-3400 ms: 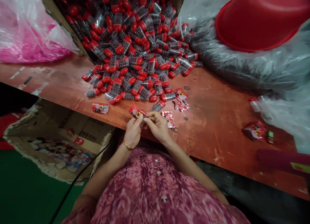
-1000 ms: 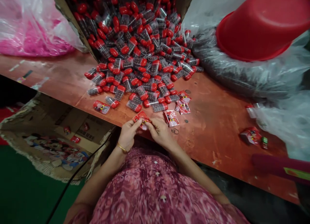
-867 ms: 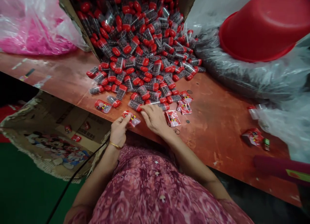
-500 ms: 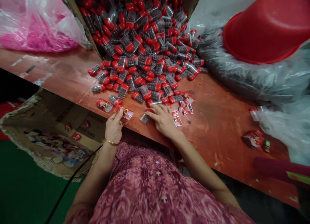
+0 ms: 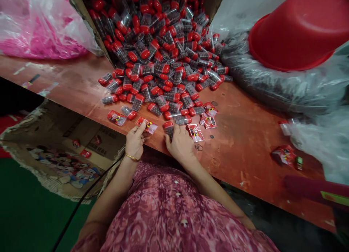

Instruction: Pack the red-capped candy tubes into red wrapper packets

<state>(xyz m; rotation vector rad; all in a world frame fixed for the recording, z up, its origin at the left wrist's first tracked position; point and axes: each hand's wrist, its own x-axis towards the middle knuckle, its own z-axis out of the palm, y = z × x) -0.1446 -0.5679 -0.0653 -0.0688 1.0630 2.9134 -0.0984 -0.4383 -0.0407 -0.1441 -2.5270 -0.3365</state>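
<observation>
My left hand (image 5: 135,141) pinches a small red printed plastic sleeve (image 5: 148,125) between thumb and fingers at the table's front edge. To its right, my right hand (image 5: 181,143) is closed on a small clear container (image 5: 168,129) with a red cap and dark contents. The cap end points away from me. Just left of the sleeve lies another red-capped container (image 5: 129,112), beside a container in a printed red sleeve (image 5: 116,118). Right of my right hand lies a flat red printed sleeve (image 5: 195,132), with several more sleeves (image 5: 209,120) behind it.
A big pile of red-capped containers (image 5: 160,70) spills from a cardboard box (image 5: 94,32). A lower carton (image 5: 60,150) stands left of the table edge. To the right are a red bucket (image 5: 289,41), a bulging plastic bag (image 5: 261,83) and a red packet (image 5: 285,155).
My left hand has moved right with the sleeve. My right hand has drawn back slightly and closed on the container, which has turned so its cap points away from me.
</observation>
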